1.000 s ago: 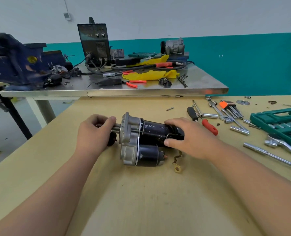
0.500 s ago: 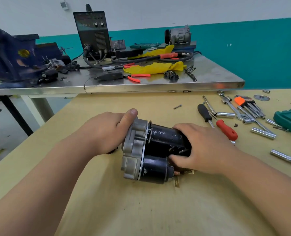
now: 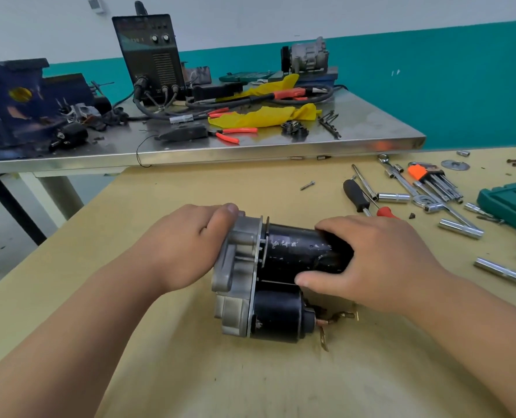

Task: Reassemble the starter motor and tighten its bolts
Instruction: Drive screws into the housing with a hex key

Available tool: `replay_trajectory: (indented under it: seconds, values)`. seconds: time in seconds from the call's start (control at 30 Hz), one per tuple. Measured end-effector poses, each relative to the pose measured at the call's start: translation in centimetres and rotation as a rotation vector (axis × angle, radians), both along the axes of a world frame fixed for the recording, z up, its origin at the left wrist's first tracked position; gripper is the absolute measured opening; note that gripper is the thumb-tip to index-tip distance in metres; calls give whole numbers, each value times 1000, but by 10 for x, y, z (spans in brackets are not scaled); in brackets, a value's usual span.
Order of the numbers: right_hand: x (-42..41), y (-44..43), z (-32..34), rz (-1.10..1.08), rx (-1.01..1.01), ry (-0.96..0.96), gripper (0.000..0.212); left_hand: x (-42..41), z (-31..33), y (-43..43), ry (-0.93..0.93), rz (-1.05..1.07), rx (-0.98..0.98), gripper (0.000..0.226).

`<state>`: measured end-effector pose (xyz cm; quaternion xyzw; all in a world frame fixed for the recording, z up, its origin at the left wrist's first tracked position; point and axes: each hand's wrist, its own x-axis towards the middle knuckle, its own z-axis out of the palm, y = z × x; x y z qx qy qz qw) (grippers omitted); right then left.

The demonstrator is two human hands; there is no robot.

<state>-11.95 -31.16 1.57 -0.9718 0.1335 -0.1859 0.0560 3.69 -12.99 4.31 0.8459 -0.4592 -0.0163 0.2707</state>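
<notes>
The starter motor (image 3: 281,267) lies on its side in the middle of the tan wooden table (image 3: 250,381), grey cast nose housing to the left, two black cylinders to the right. My left hand (image 3: 190,248) cups the housing's left end, thumb over its top edge; the shaft is hidden behind the hand. My right hand (image 3: 377,260) wraps the rear of the upper black body, thumb on its near side. Copper terminals (image 3: 329,322) stick out of the lower cylinder. A loose bolt (image 3: 307,185) lies beyond the motor.
Right of the motor lie a red-and-black screwdriver (image 3: 359,199), sockets, wrenches, an orange hex key set (image 3: 432,179) and a green socket case (image 3: 513,203). Behind stands a steel bench (image 3: 281,146) with a welder, yellow rag, pliers and a blue vise.
My left hand slid from the shaft end over onto the housing, and my right hand shifted along the black body. The view moved closer to the motor.
</notes>
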Motion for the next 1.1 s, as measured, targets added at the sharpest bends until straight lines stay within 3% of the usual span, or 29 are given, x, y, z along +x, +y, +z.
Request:
replay_trajectory:
  seconds: [0.13,0.27,0.33,0.43,0.57,0.73,0.87,1.1]
  values:
    - [0,3,6,8,-126,1,88,6,1,5,145,-40,95,64]
    - [-7,-2,7,107,-15,-165,59,5,8,8,306,-201,193,67]
    - [-12,-9,3,173,221,-245,40,5,9,10,386,-218,163,69]
    - [-14,-5,-3,194,847,-370,33,1,12,12,479,-248,142,63]
    - [-12,15,-12,133,1108,-528,43,-6,8,9,307,-136,201,55]
    - [-9,28,-7,-188,1568,-664,45,-18,-2,8,265,-13,117,72]
    - [-9,29,-2,-312,1539,-691,50,-13,-6,11,254,-47,99,66]
    - [-6,25,13,-235,1316,-680,45,-18,-14,8,287,-74,-49,60]
